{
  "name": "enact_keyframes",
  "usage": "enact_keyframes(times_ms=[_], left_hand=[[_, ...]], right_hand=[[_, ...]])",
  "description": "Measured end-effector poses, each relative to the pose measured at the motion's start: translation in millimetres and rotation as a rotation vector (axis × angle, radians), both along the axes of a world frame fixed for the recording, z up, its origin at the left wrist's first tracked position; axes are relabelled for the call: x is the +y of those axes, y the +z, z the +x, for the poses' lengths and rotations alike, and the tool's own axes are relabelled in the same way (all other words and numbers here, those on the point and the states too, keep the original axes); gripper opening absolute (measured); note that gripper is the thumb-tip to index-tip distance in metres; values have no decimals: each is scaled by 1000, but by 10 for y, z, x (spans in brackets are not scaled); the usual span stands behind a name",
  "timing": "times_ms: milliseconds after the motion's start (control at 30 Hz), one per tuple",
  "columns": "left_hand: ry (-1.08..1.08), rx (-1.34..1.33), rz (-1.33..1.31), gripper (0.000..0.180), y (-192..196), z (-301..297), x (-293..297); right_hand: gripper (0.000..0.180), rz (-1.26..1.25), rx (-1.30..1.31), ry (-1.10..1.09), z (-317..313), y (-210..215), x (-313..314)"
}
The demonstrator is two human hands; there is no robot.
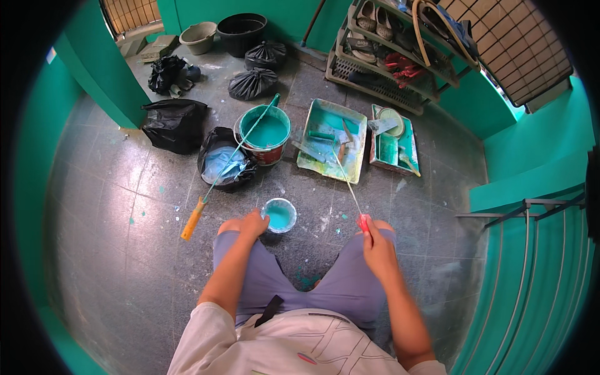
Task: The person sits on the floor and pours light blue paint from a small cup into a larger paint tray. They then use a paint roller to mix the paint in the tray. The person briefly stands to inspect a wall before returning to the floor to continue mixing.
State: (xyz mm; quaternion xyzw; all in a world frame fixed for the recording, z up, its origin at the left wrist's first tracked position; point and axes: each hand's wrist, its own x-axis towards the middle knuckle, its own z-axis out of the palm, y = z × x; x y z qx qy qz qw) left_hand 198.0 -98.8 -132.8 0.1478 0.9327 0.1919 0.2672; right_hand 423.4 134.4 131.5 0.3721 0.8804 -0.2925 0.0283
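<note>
My left hand (pixel 255 224) is closed on the rim of a small white cup (pixel 279 215) with teal paint in it, beside my left knee. My right hand (pixel 377 240), over my right knee, grips the red handle of a long, thin-rodded paint roller (pixel 349 185). Its rod reaches away into a paint-stained tray (pixel 302 160); I cannot clearly make out its head among the tools there. Across the teal paint bucket (pixel 269 150) rests another long roller with an orange handle (pixel 193 219).
A smaller tray (pixel 410 133) holds a round lid (pixel 390 122) and a brush (pixel 409 164). Left of the bucket sits a black bag (pixel 209 177) with blue plastic inside. Several black bags and two basins (pixel 242 29) stand farther back. A shoe rack (pixel 375 75) and metal railing (pixel 528 250) are at right.
</note>
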Motion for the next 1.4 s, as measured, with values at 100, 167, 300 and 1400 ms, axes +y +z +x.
enact_keyframes(times_ms=[100,167,300,1400], left_hand=[[140,-292,141,41,193,53,263],[155,-161,189,35,-208,9,107],[244,-235,351,28,13,58,356],[-121,648,103,22,1805,-1632,2546]], right_hand=[[41,-8,13,-95,238,-18,-41],[41,-51,2,-91,219,-4,-101],[43,-32,22,-135,366,-130,-8],[46,-130,167,-209,548,-179,38]])
